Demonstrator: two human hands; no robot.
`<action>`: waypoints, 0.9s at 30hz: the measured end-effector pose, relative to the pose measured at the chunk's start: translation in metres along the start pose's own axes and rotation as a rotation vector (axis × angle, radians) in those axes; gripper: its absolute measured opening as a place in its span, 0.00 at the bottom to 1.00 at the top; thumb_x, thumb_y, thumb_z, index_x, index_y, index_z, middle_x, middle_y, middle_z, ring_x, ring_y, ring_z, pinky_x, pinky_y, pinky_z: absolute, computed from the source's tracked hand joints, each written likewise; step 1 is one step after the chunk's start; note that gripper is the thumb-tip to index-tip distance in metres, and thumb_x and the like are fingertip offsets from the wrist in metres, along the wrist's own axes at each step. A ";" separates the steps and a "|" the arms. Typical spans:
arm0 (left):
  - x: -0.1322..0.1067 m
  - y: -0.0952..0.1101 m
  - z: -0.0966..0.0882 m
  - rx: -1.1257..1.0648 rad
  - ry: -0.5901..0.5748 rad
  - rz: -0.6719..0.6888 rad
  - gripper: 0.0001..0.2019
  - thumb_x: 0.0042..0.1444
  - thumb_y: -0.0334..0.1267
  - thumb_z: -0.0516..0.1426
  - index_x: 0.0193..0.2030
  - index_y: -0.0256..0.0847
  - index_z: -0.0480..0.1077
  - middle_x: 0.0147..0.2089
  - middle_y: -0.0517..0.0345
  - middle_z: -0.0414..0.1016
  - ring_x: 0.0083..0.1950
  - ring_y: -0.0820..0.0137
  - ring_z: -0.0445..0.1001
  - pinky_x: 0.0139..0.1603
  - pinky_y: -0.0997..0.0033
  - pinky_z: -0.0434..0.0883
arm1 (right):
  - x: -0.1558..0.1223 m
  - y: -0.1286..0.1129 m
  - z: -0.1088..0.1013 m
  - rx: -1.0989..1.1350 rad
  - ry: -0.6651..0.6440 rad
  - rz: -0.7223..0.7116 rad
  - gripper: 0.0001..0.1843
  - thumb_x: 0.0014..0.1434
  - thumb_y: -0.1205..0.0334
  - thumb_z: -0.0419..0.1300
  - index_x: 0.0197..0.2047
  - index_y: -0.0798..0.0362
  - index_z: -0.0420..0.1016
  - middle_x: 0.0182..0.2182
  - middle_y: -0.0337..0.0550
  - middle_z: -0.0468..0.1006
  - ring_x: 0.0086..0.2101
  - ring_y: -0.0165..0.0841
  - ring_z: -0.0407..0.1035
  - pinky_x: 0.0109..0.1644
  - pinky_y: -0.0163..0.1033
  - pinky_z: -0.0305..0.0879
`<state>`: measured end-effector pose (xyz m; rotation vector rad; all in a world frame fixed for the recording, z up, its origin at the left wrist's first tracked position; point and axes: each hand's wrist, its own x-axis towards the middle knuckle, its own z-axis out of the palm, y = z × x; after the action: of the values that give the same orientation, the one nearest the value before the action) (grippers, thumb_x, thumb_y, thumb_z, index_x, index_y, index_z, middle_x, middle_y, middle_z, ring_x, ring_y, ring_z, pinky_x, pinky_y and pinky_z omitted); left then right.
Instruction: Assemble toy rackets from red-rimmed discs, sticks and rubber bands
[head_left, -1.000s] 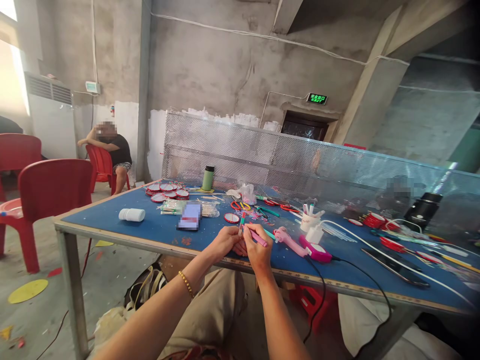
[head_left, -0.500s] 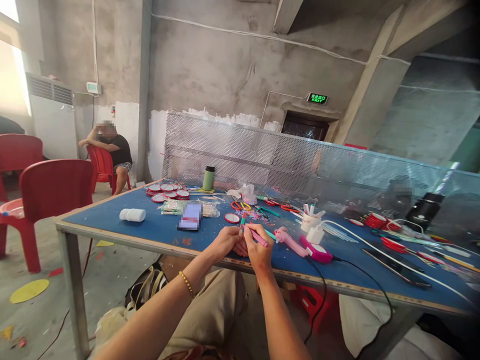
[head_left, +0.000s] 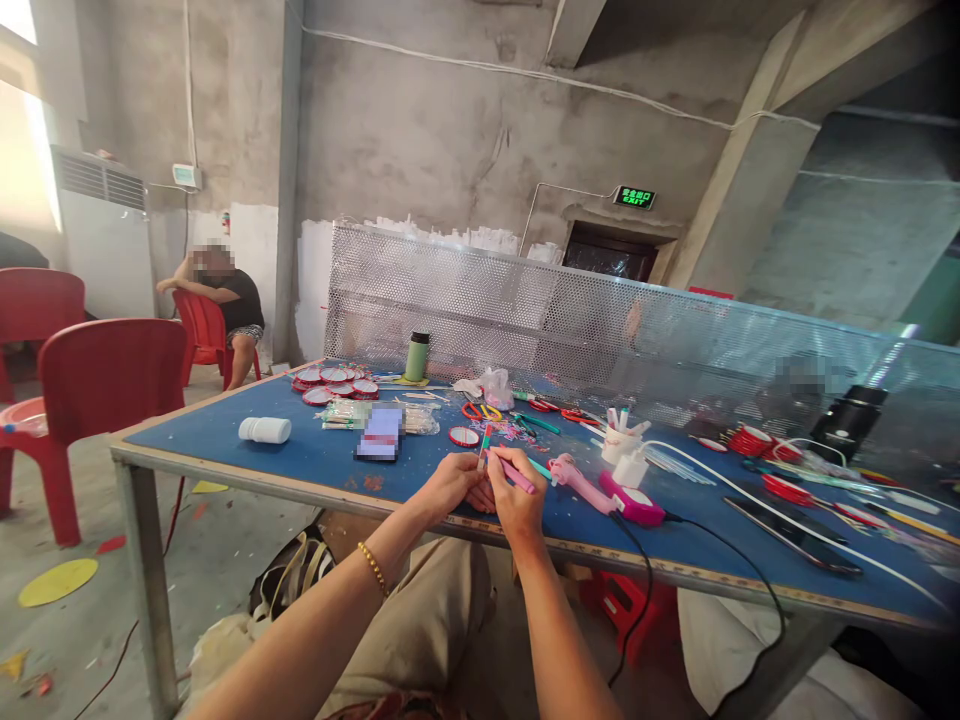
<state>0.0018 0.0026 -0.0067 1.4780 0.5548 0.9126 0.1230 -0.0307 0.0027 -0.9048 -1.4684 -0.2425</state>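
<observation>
At the table's front edge my left hand (head_left: 459, 482) is closed on a thin strip (head_left: 486, 438) with red and teal on its upper part. Its lower part is hidden by my fingers. My right hand (head_left: 520, 508) pinches a pink pen (head_left: 519, 472) like a writing tool, its tip end close to the strip and to my left fingers. Just beyond the hands lies a small round red-rimmed disc (head_left: 464, 437). A pink glue gun (head_left: 583, 486) rests to the right of my right hand, beside a magenta device (head_left: 632, 501) with a black cord.
On the blue table (head_left: 300, 480) are a white bottle (head_left: 265, 430), a phone (head_left: 381, 435), stacked red-rimmed discs (head_left: 330, 377), a green tumbler (head_left: 417, 358), scissors, a white cup of pens (head_left: 621, 438) and a dark tablet (head_left: 791, 535). A perforated metal screen (head_left: 480, 300) stands behind. A person (head_left: 238, 298) sits far left.
</observation>
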 end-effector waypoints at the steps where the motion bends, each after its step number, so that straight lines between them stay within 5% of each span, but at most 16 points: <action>1: 0.000 0.000 0.000 0.001 0.000 -0.001 0.13 0.66 0.44 0.57 0.48 0.35 0.72 0.43 0.55 0.76 0.37 0.71 0.77 0.37 0.67 0.77 | 0.000 -0.001 0.000 -0.001 -0.005 -0.001 0.07 0.62 0.62 0.59 0.33 0.51 0.76 0.27 0.40 0.80 0.28 0.33 0.74 0.37 0.37 0.70; 27: -0.002 0.001 -0.001 -0.019 -0.007 0.003 0.13 0.66 0.44 0.57 0.48 0.35 0.72 0.41 0.56 0.76 0.35 0.72 0.76 0.36 0.68 0.76 | -0.001 0.005 -0.001 -0.007 0.059 0.011 0.08 0.62 0.61 0.58 0.32 0.51 0.76 0.28 0.41 0.80 0.30 0.35 0.75 0.39 0.40 0.72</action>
<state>-0.0003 0.0012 -0.0067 1.4648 0.5378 0.9122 0.1267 -0.0281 -0.0002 -0.9036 -1.4080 -0.2641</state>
